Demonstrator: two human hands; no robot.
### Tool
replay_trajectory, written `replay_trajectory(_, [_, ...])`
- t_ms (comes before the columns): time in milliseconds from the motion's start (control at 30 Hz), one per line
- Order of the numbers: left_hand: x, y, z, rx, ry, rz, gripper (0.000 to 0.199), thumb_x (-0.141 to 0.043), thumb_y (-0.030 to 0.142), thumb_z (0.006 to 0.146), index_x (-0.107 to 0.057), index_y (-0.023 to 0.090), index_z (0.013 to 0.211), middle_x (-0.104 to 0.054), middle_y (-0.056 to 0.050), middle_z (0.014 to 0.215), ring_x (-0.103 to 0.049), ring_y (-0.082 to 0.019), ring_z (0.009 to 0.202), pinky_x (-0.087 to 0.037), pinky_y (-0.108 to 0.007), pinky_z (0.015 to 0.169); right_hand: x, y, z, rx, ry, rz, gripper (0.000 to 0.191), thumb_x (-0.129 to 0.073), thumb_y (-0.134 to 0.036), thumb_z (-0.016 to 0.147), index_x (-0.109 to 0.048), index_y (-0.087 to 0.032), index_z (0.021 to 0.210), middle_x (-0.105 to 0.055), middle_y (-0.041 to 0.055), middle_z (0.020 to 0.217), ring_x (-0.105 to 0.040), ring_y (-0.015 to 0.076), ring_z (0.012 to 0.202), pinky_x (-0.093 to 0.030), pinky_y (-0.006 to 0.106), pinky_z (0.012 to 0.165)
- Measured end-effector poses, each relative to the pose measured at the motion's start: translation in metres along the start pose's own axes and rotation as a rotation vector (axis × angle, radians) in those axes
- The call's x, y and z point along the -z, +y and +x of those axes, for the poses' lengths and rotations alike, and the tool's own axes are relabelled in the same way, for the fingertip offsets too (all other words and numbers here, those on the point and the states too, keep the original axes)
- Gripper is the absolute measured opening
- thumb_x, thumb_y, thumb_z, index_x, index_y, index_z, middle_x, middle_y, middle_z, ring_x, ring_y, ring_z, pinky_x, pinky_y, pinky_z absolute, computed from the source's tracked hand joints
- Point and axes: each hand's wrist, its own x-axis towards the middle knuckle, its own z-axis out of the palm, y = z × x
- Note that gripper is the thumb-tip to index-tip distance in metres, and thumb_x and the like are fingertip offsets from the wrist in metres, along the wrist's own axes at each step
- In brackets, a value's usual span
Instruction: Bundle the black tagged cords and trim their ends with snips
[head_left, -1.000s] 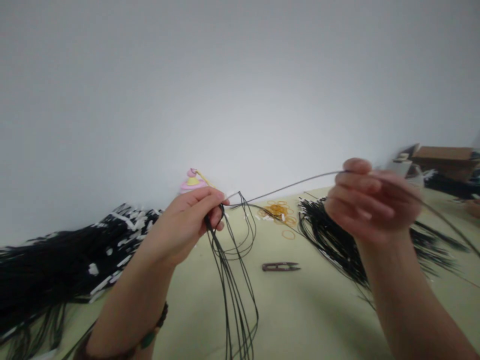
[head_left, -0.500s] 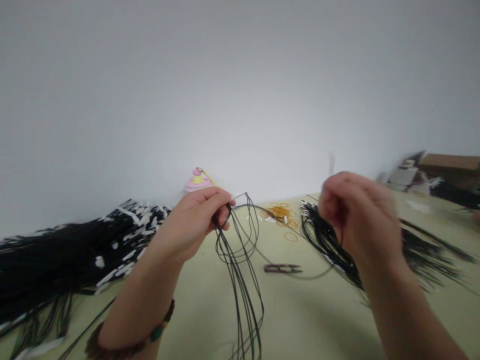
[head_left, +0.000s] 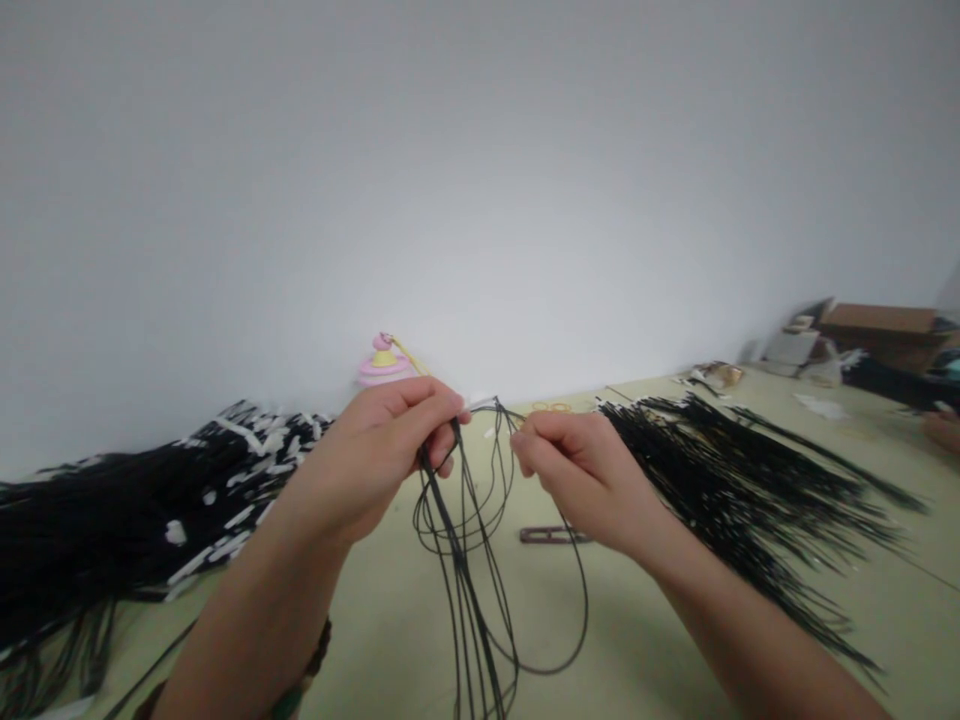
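Observation:
My left hand [head_left: 405, 435] pinches a bundle of thin black cords [head_left: 459, 560] that hangs down over the table's front. A small white tip shows just beyond its fingertips, with cord loops around it. To the right, my right hand [head_left: 574, 465] is closed on a single black cord [head_left: 586, 600], which curves down and back toward the bundle. Small dark thread snips [head_left: 544, 536] lie on the table below my right hand, partly covered by it.
A large pile of black cords with white ends [head_left: 150, 500] lies at left; more black cords [head_left: 720, 490] spread at right. A pink and yellow object [head_left: 384, 362] stands by the wall. Boxes [head_left: 877, 320] and another person's hand [head_left: 942, 428] are at far right.
My right hand has come left and down, close to my left hand, bringing its cord along. The cords at right are now more exposed. My left hand still grips the bundle.

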Motion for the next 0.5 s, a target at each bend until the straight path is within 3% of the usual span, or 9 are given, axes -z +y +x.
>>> replay_trajectory(400, [-0.0007,0.0000,0.0010,-0.015,0.008,0.033,0.022,-0.054,0.027,0.083,-0.059,0.015,0.065,-0.047,0.006,0.041,-0.044,-0.005,0.041,-0.035,-0.017,0.044,-0.0014,0.0043,0.0003,0.076,0.050,-0.048,0.030,-0.045,-0.020,0.082,-0.046,-0.014,0.053,-0.035,-0.0052,0.048,-0.033,0.0045,0.048,-0.023,0.021,0.048])
replay_trajectory(500, [-0.0009,-0.0006,0.0003,-0.021,0.008,0.049,0.023,-0.053,0.028,0.083,-0.059,0.016,0.066,-0.047,0.006,0.041,-0.044,-0.005,0.042,-0.035,-0.017,0.045,-0.0032,0.0039,0.0001,0.112,0.063,-0.054,0.030,-0.047,-0.018,0.080,-0.039,-0.015,0.051,-0.032,-0.0055,0.047,-0.030,0.0042,0.047,-0.021,0.021,0.047])
